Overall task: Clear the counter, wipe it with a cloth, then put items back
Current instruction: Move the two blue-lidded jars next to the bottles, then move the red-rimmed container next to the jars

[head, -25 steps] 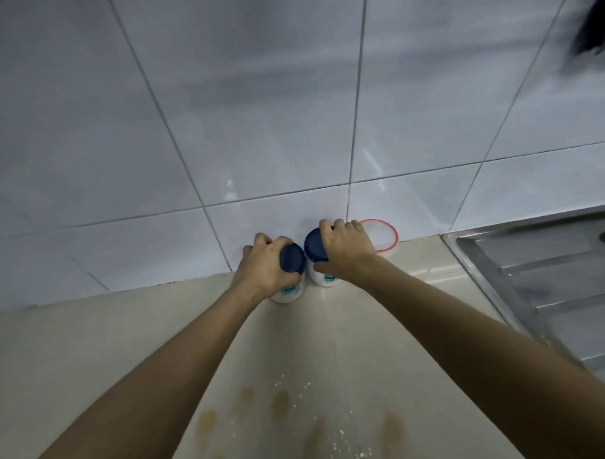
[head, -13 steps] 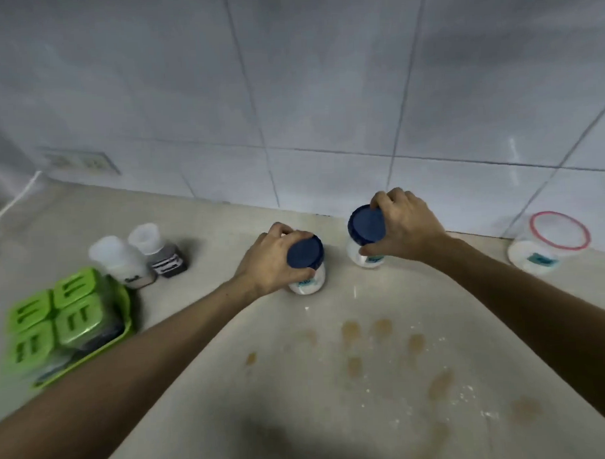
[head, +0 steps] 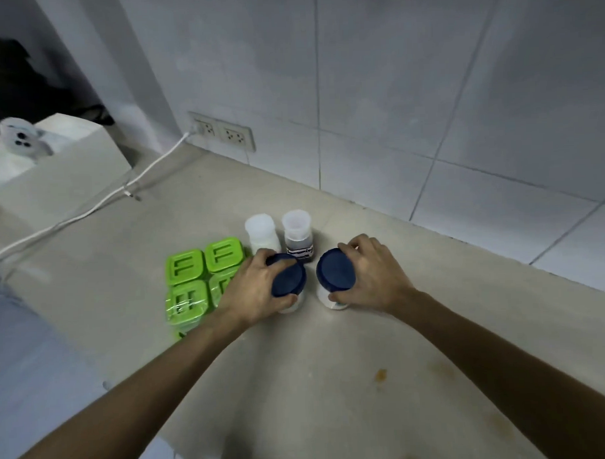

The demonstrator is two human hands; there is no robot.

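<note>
Two white jars with dark blue lids stand side by side on the beige counter (head: 334, 382). My left hand (head: 255, 289) grips the left blue-lidded jar (head: 289, 278) from its left side. My right hand (head: 375, 278) grips the right blue-lidded jar (head: 333, 271) from its right side. Both jars rest on or just above the counter; I cannot tell which. Right behind them stand a white shaker bottle (head: 261, 232) and a dark-filled shaker bottle (head: 297, 234). No cloth is in view.
A pack of green-lidded containers (head: 193, 281) sits just left of my left hand. A white cable (head: 87, 209) runs from the wall socket (head: 222, 130) across the counter. A white appliance (head: 55, 169) stands far left. An orange stain (head: 380, 374) marks the counter near my right forearm.
Both hands have carried the two blue-lidded jars leftward along the counter, from near the sink to beside the shaker bottles and green containers. The view has swung left with them.
</note>
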